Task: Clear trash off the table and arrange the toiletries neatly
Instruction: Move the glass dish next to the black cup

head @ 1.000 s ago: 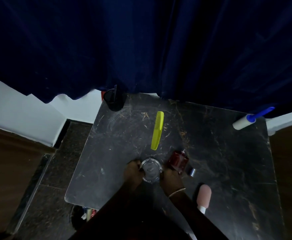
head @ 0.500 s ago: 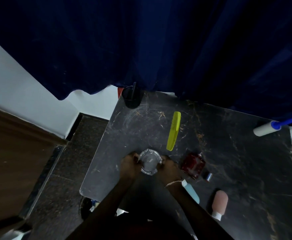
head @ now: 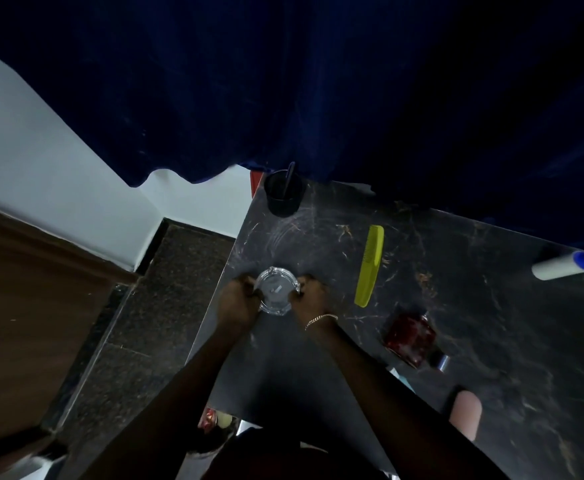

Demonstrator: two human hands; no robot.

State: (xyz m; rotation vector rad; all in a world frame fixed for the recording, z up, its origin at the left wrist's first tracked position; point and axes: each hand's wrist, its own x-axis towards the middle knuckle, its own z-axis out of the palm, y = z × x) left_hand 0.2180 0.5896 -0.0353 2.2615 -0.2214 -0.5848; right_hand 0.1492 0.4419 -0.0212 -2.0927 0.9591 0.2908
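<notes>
A pink bottle (head: 465,414) is laid flat at the near right of the table (head: 512,327). Just past it, a red bottle (head: 410,336) is laid on its side, with a silver cap (head: 443,361) at its near right end. A pale blue tube (head: 400,377) is mostly hidden beside the right arm.

Further in, near the table's left edge, a glass dish (head: 276,296) is held between both hands. It is gripped on one side by the left hand (head: 237,303) and on the other by the right hand (head: 309,296), with fingers curled round its rim. A small white bit is seen inside it. It cannot be told if the dish is touching the table.

A yellow comb (head: 370,265) is laid flat to the right of the dish, not touched. A white roller (head: 557,268) is laid at the far right edge. A black cup (head: 283,197) is stood upright at the far left corner, with a dark stick in it. A dark blue curtain (head: 318,81) is hung behind.
</notes>
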